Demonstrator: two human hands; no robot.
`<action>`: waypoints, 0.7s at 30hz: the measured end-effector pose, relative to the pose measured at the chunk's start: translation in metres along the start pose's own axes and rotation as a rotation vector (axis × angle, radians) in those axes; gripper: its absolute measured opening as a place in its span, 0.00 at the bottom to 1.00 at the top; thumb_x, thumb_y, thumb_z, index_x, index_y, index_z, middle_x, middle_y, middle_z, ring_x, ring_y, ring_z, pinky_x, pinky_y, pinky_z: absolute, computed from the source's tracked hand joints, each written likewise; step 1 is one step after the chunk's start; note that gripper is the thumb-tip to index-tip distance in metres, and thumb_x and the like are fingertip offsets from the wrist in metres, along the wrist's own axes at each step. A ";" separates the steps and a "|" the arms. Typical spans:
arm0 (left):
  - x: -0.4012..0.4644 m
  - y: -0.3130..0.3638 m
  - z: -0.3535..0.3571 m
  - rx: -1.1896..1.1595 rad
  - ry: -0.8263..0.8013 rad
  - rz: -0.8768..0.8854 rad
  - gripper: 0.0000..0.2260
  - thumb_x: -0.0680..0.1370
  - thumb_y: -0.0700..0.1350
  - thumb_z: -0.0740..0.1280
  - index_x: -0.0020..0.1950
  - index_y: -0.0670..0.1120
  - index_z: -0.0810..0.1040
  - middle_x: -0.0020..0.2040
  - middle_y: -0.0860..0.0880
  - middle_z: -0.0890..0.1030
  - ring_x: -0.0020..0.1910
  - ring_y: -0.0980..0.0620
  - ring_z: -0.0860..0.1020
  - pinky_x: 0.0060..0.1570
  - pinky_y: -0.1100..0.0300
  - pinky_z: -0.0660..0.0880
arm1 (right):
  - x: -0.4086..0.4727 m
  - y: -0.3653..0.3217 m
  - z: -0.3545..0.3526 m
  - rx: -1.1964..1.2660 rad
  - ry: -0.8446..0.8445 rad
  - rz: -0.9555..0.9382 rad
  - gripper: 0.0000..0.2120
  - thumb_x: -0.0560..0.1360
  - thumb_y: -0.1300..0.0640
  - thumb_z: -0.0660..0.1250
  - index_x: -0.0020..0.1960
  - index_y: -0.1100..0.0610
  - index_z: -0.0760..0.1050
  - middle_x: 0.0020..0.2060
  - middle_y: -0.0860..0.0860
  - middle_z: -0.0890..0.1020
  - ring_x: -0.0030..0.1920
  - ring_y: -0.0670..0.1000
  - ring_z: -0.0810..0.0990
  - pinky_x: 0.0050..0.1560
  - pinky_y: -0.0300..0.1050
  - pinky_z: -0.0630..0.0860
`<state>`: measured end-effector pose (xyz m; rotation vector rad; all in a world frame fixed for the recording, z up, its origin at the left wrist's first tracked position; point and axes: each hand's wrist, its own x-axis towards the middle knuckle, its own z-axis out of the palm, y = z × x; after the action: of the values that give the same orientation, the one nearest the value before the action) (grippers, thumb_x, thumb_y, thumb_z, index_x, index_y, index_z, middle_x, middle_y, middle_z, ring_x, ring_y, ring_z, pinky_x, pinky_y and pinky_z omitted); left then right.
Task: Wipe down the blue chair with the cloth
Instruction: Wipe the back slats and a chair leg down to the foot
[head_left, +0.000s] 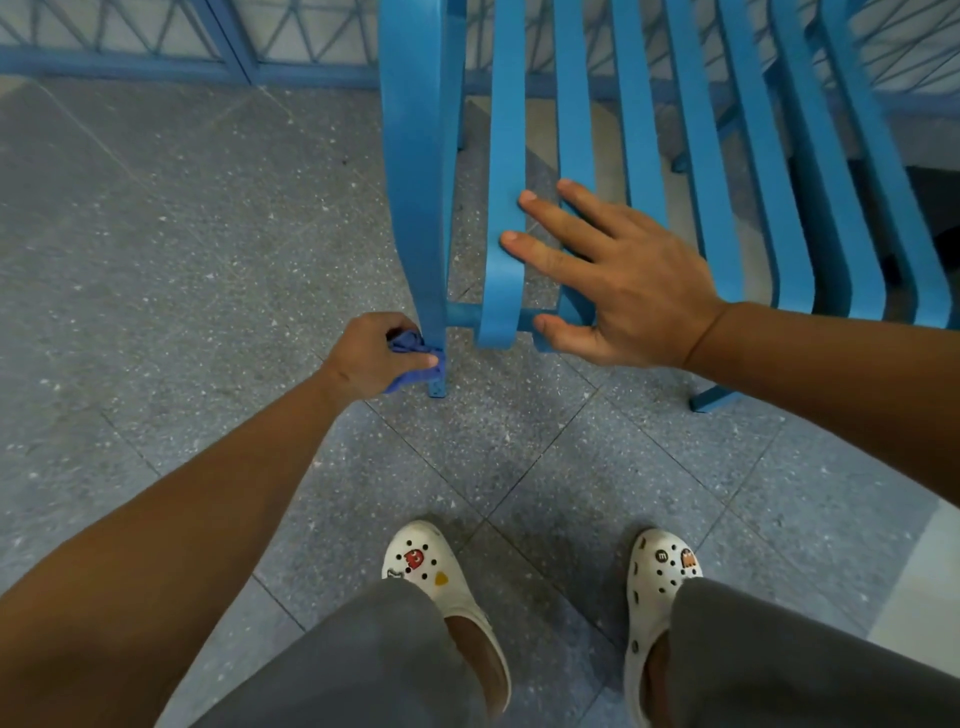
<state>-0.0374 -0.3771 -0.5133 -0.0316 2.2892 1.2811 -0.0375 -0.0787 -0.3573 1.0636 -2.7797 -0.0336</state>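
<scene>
Grey trouser legs (363, 670) and my two white clogs (441, 577), studded with charms, fill the bottom of the view on a speckled grey tiled floor (156, 260).

Left hand (374, 353): fingers and thumb curled round a bunched blue cloth (415, 358), which is pressed against the foot of the blue chair (639, 130), at the very bottom of its front left leg (423, 249), just above the floor.

Right hand (608, 275): fingers straight and spread, holding nothing, lying flat over the front edge of the seat slats (501, 208), thumb down by the crossbar (467, 313). Looks like a bracing hand, though I can't tell how hard it bears down.

Chair stands directly ahead of me, slats running away from my body toward a blue lattice railing (182, 47) behind.

Key relation: the leg is a long upright strip, and the cloth sits at its lowest end. Its long axis runs up and away from the left hand. The left hand is the nearer one to it and already in contact; the right is off to the side on the seat.

Judgement: the leg's bottom is reached, so the next stroke likely runs back up along it, or shifts right to the crossbar and slats. Many slats to the right are still to be covered.
</scene>
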 end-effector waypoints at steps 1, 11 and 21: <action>0.000 -0.001 0.001 0.003 0.015 0.004 0.14 0.72 0.35 0.77 0.54 0.30 0.79 0.42 0.49 0.84 0.36 0.63 0.84 0.34 0.70 0.77 | 0.000 0.000 0.000 0.002 -0.001 0.003 0.34 0.79 0.36 0.58 0.81 0.48 0.60 0.80 0.55 0.62 0.78 0.64 0.62 0.66 0.63 0.73; 0.014 -0.015 0.020 0.310 0.001 -0.078 0.17 0.70 0.55 0.79 0.53 0.47 0.83 0.47 0.49 0.85 0.45 0.49 0.82 0.45 0.57 0.76 | 0.000 0.000 0.001 0.010 0.006 0.011 0.34 0.79 0.36 0.58 0.81 0.48 0.60 0.80 0.55 0.62 0.78 0.63 0.62 0.66 0.64 0.73; -0.030 0.055 -0.033 0.062 0.051 0.111 0.12 0.74 0.44 0.78 0.54 0.42 0.81 0.36 0.54 0.85 0.30 0.56 0.81 0.27 0.63 0.75 | 0.000 0.000 0.000 0.005 -0.006 0.014 0.35 0.79 0.35 0.59 0.81 0.48 0.58 0.80 0.55 0.62 0.79 0.63 0.61 0.67 0.62 0.72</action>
<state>-0.0395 -0.3800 -0.4428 0.0872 2.4026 1.2764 -0.0377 -0.0792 -0.3577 1.0466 -2.7937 -0.0281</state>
